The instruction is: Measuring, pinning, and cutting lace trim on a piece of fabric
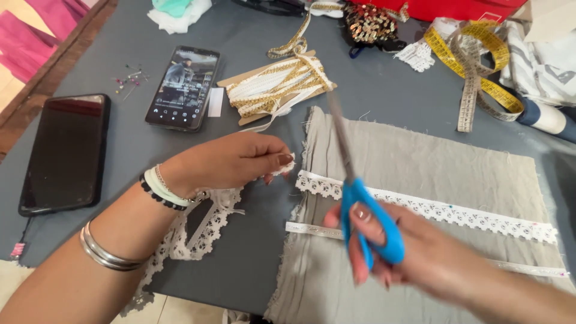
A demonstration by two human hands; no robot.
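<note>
The right hand (414,252) grips blue-handled steel scissors (360,198), blades up & blurred w/ motion over the grey frayed linen cloth (420,150), while the left hand (231,162) pinches the white lace trim (204,228) end by the cloth's edge; risk: a hasty swing nicks fingers or snips cloth, not lace.

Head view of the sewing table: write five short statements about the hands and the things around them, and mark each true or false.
1. The right hand holds blue-handled scissors. True.
2. The left hand pinches white lace trim in its fingers. True.
3. The grey fabric has no trim on it. False: a white lace strip lies across it.
4. Both phones are dark. False: the near phone is lit; the left phone is dark.
5. A yellow measuring tape lies beyond the fabric. True.
</note>
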